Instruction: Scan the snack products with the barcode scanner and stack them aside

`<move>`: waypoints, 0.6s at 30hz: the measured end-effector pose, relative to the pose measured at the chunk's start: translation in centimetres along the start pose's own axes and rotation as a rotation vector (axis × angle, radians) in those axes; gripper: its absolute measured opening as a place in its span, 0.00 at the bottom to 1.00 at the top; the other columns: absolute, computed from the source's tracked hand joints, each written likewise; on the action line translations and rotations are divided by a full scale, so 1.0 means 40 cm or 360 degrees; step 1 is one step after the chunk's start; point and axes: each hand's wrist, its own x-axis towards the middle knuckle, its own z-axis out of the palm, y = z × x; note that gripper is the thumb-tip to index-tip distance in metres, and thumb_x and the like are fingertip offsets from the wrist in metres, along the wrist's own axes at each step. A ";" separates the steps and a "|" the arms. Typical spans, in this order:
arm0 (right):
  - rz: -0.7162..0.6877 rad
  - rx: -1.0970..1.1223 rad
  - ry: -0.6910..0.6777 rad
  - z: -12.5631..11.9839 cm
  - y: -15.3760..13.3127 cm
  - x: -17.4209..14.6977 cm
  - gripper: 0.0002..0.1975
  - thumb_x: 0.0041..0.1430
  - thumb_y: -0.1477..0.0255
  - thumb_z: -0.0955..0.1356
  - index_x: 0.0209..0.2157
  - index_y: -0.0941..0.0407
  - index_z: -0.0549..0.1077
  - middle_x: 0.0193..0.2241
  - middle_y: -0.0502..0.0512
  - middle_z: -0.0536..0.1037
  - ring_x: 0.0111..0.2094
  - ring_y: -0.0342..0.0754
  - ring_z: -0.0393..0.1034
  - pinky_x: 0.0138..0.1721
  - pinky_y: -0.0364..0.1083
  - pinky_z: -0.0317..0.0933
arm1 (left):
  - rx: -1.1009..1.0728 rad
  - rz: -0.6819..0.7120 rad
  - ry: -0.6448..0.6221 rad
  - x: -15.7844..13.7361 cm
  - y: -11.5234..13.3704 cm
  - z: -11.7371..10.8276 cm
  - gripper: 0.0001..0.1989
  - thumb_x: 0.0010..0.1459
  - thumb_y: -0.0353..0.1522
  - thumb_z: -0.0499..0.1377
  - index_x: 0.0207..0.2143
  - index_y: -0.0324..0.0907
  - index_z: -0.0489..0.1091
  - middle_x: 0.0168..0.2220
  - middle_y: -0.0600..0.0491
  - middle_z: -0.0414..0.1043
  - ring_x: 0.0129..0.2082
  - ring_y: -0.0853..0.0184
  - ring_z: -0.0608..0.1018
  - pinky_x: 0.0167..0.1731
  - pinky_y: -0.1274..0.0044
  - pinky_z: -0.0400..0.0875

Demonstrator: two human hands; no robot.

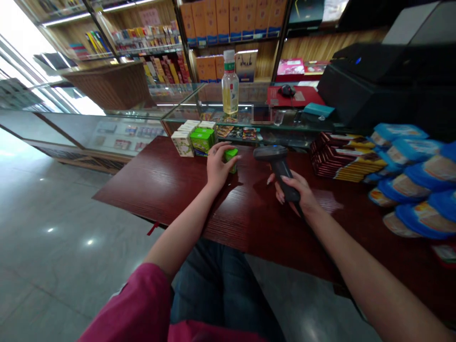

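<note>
While a scanner [282, 169] is gripped by the right hand [301, 191] and a green carton [231, 153] by the left hand [217, 167], work seems underway; which grouped boxes [201, 138] are done cannot be told.

- A magenta top [210, 330], its hem crossing the lap.
- A loose, short left sleeve [142, 299] in the same magenta, ending near the elbow; a thin pale strip shows along its outer edge.
- Dark blue jeans [221, 280], creased over the thighs.
- Left forearm [181, 229] and right forearm [345, 244] bare.
- Right grip [301, 187] ungloved, with long fingernails [280, 200].
</note>
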 end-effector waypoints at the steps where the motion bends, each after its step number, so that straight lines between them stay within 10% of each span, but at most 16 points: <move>1: -0.0006 -0.0001 0.0014 -0.003 0.002 0.002 0.12 0.58 0.60 0.73 0.37 0.55 0.76 0.38 0.56 0.81 0.17 0.39 0.60 0.15 0.43 0.60 | 0.0032 -0.0006 0.0021 -0.004 -0.006 -0.021 0.12 0.60 0.37 0.71 0.45 0.46 0.78 0.53 0.47 0.77 0.57 0.59 0.77 0.62 0.64 0.70; 6: -0.0006 -0.0019 0.0068 -0.008 0.004 0.002 0.11 0.59 0.62 0.73 0.37 0.55 0.77 0.37 0.56 0.81 0.18 0.40 0.61 0.16 0.43 0.60 | 0.0247 -0.0203 0.0176 -0.007 -0.072 -0.134 0.15 0.61 0.38 0.70 0.48 0.46 0.77 0.62 0.44 0.70 0.68 0.53 0.68 0.70 0.56 0.60; 12: 0.0001 -0.0079 0.0114 0.000 -0.008 -0.003 0.11 0.58 0.62 0.72 0.37 0.54 0.77 0.38 0.56 0.81 0.18 0.41 0.61 0.16 0.45 0.62 | 0.0490 -0.0069 -0.0201 -0.011 -0.117 -0.199 0.30 0.63 0.31 0.65 0.67 0.51 0.66 0.77 0.46 0.48 0.79 0.50 0.44 0.74 0.51 0.50; 18: 0.0050 -0.0059 0.0135 0.005 -0.008 -0.001 0.12 0.56 0.62 0.74 0.36 0.55 0.78 0.35 0.57 0.81 0.17 0.41 0.61 0.15 0.45 0.61 | 0.0659 0.0045 -0.0428 0.028 -0.147 -0.199 0.33 0.64 0.29 0.62 0.70 0.51 0.61 0.79 0.47 0.43 0.79 0.52 0.45 0.75 0.52 0.49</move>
